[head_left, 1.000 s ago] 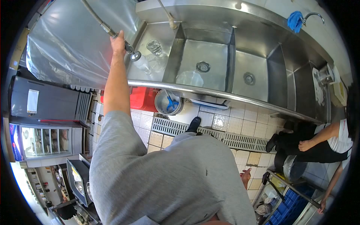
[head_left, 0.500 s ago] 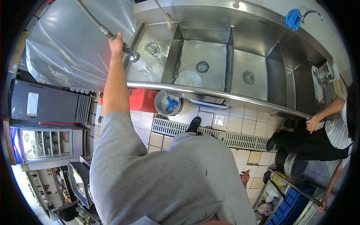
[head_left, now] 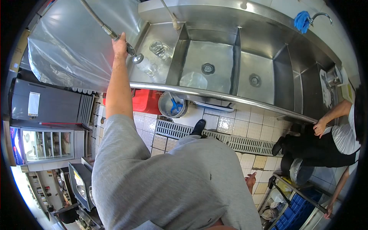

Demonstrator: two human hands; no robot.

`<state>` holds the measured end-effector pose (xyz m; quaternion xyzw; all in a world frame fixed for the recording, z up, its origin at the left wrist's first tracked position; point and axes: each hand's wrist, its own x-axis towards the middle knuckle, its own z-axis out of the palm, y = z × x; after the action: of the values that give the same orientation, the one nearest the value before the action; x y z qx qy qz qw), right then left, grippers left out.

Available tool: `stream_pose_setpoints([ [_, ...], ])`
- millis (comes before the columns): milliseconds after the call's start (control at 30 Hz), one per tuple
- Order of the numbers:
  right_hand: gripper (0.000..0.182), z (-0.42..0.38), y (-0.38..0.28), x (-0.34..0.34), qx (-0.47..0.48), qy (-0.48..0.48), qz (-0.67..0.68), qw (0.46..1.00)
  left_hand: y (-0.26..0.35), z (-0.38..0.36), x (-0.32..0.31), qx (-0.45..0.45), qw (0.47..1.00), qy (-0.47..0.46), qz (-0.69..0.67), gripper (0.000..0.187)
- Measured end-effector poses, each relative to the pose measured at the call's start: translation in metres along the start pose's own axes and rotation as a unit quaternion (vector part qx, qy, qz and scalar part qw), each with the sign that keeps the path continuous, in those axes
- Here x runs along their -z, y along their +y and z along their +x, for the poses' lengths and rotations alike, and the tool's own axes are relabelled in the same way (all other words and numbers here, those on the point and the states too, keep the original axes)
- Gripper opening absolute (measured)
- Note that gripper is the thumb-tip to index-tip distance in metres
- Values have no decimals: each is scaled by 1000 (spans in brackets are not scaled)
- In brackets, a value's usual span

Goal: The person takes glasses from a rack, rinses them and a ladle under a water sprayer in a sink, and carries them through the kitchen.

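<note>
My left hand (head_left: 120, 45) is wrapped round the handle of a metal spray nozzle (head_left: 130, 50) on a flexible hose, over the left end of the steel sink. Just beyond the nozzle head, a clear jar with a metal lid (head_left: 138, 59) lies tilted on the wet drainboard (head_left: 151, 31). Beside it is a clear glass (head_left: 158, 48). At the right side of my grey shirt, my right hand (head_left: 251, 180) hangs low, partly hidden by the shirt, its visible fingers apart with nothing seen in them.
Steel sink basins (head_left: 208, 50) extend rightward behind a front rail (head_left: 214, 93). Beneath are a red container (head_left: 147, 102) and a bucket (head_left: 172, 105) with a blue object. Another person in a black apron (head_left: 314, 147) stands at the right, one hand by the rail. Plastic-covered equipment (head_left: 73, 46) is at the left.
The view has shifted slightly, so the sink appears a little to the right. My left hand keeps its hold on the nozzle, and my right hand looks much the same.
</note>
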<state>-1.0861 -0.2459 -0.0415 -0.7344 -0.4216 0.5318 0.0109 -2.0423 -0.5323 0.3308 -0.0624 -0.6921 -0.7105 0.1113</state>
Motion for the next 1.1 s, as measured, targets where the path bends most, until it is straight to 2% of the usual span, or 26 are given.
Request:
stream_pose_setpoints([
  [167,83,0,9,3,24,-13,7,1000,2,-3,-1,-4,1000,8,15,26],
  [567,81,5,2,2,-14,-12,19,1000,9,-13,0,-8,1000,-10,17,22],
  [633,81,6,1,3,-1,-14,11,1000,16,-25,-6,-14,1000,22,-3,19],
  [967,84,14,-8,10,-11,-9,-8,1000,18,-24,1,-21,999,18,19,18],
  [1100,85,14,-11,14,13,-10,-15,1000,16,-22,2,-19,1000,5,23,22],
])
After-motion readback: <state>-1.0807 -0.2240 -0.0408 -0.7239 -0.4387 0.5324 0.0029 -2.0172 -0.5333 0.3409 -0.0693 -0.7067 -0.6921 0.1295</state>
